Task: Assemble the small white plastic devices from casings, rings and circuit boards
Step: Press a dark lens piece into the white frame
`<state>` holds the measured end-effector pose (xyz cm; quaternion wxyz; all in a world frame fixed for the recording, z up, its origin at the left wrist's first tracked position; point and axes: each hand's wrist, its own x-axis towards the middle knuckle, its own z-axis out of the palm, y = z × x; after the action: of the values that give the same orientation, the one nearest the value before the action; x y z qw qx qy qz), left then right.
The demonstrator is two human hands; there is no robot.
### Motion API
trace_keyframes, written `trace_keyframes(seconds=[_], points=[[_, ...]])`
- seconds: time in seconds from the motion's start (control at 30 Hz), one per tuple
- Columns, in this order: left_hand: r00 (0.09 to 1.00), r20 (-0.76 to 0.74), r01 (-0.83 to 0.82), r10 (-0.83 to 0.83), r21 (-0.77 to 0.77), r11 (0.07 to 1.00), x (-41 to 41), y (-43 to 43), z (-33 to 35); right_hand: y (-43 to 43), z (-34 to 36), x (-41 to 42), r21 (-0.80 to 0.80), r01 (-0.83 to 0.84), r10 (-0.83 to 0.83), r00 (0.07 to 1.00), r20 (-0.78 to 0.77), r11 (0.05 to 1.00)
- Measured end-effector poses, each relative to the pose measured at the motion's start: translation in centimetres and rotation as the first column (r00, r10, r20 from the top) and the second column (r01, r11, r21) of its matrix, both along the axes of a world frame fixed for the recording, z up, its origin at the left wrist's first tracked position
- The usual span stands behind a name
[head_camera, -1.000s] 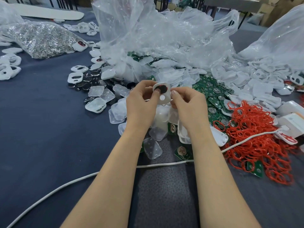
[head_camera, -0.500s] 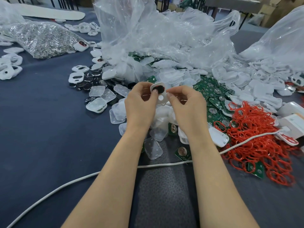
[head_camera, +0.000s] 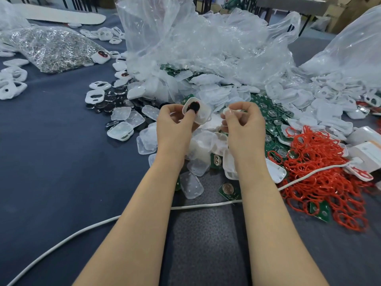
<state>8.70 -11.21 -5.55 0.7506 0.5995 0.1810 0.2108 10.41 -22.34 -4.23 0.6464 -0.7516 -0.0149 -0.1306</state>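
The left hand (head_camera: 175,124) curls round a white casing (head_camera: 203,117), held over the heap of parts on the table (head_camera: 51,162). The right hand (head_camera: 243,124), just beside it, pinches a small white disc (head_camera: 227,111).

Glossy crinkled plastic bags (head_camera: 206,42), matt white plastic casings (head_camera: 196,112), dark cloth tabletop (head_camera: 51,162).

White casing (head_camera: 201,117) is held up in left hand (head_camera: 175,126), tilted, with the dark oval window (head_camera: 193,105) facing the camera. Right hand (head_camera: 243,123) pinches a small white round piece (head_camera: 226,111) at the fingertips, just beside the casing and not touching it. Below both is a loose heap of clear casing halves (head_camera: 148,139). Green circuit boards (head_camera: 268,115) are scattered to the right. Red rings (head_camera: 321,182) lie in a tangled pile further right, with a few boards poking out underneath.
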Motion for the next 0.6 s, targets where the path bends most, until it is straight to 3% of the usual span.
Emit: trace_keyframes(seconds=[0.13,0.33,0.5,0.6], points=[[0.997,0.059,0.053,-0.042,-0.196,0.979,0.01,-0.35,0.2,-0.22,0.08,-0.05,-0.028,-0.023,0.021,0.998,-0.057,0.999],[0.996,0.073,0.064,-0.049,-0.216,0.974,-0.17,-0.82,0.39,0.42,0.27,-0.37,-0.022,-0.131,0.128,0.987,-0.098,0.991],[0.998,0.029,0.051,-0.05,-0.041,0.998,-0.27,-0.85,0.25,0.16,0.23,-0.28,-0.122,-0.116,0.111,0.993,-0.049,0.986],[0.999,0.019,0.039,-0.046,0.269,0.962,-0.28,-0.63,-0.03,-0.02,0.25,-0.24,-0.136,-0.09,0.085,0.996,-0.041,0.987]])
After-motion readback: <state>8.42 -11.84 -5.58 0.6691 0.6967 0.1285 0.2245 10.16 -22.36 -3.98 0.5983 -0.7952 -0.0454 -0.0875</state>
